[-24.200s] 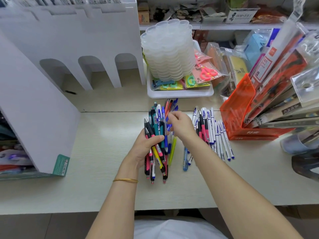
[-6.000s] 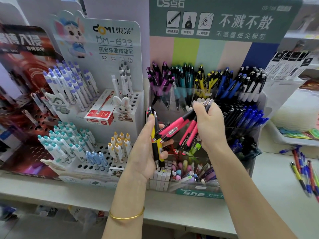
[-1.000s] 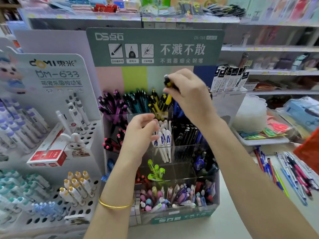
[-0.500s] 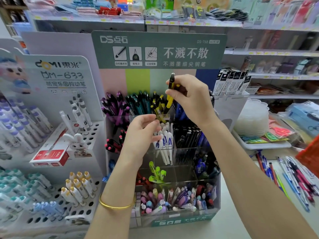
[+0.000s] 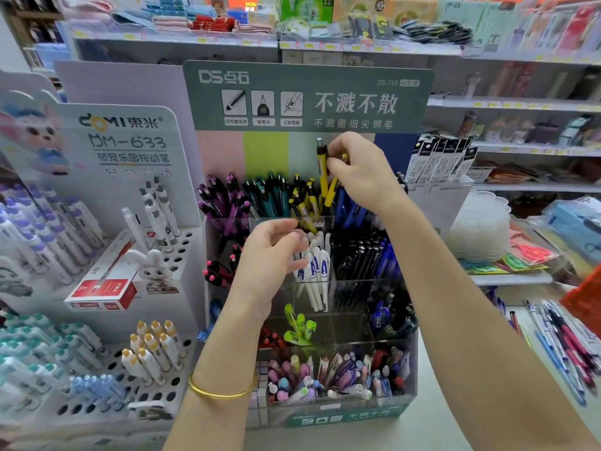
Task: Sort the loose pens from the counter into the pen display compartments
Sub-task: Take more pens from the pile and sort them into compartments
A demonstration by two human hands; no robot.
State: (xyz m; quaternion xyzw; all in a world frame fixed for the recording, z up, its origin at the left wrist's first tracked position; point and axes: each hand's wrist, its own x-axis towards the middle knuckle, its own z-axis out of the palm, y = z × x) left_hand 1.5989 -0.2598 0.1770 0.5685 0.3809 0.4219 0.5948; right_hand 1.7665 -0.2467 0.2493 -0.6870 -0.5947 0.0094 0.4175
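A clear tiered pen display (image 5: 328, 281) with a green header stands before me. Its top row holds purple, teal, yellow and blue pens. My right hand (image 5: 361, 174) pinches two yellow pens (image 5: 323, 172) upright just above the yellow pens' compartment (image 5: 304, 203). My left hand (image 5: 270, 252) hovers in front of the second row, beside the white pens (image 5: 317, 265), with fingers loosely curled and nothing in it. Loose pens (image 5: 559, 336) lie on the counter at the far right.
A white DOMI pen stand (image 5: 123, 242) with a red box stands to the left of the display. A stack of clear lidded tubs (image 5: 478, 229) sits on a tray at the right. An orange box corner (image 5: 585, 301) shows at the right edge. Stocked shelves run behind.
My right hand has lifted slightly with the yellow pens and holds them more upright above the top row. My left hand has stayed in front of the second row.
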